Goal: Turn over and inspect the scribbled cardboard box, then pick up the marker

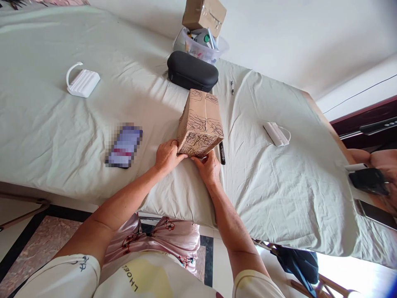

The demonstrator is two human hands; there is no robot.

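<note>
I have both hands on a scribbled cardboard box (201, 122). The left hand (167, 157) grasps its lower left corner, thumb laid along the near bottom edge; the right hand (210, 167) grips by the lower right corner, fingers partly tucked from view, thumb pointing in toward the other. So the box lies between and just beyond my fingers, over the tablecloth (263, 186); I cannot tell whether its base is raised at all. To handle it well, I'd press evenly at both corners, lightly enough that the cardboard doesn't buckle, and match the two sides so it doesn't twist.

My tightest spot is the black marker (222, 153), just right of the right fingers and close beside the box; a nudge that way could roll it. Straight ahead of the fingers, past the box, a black hard-shell case (192, 71) would block a forward push, with a translucent plastic tub (203, 51) and a plain cardboard box (206, 16) beyond. A smartphone (125, 147) lies left of the left fingers. Two white power banks, one far left (84, 82) and one well right (276, 134), look clear of my reach.
</note>
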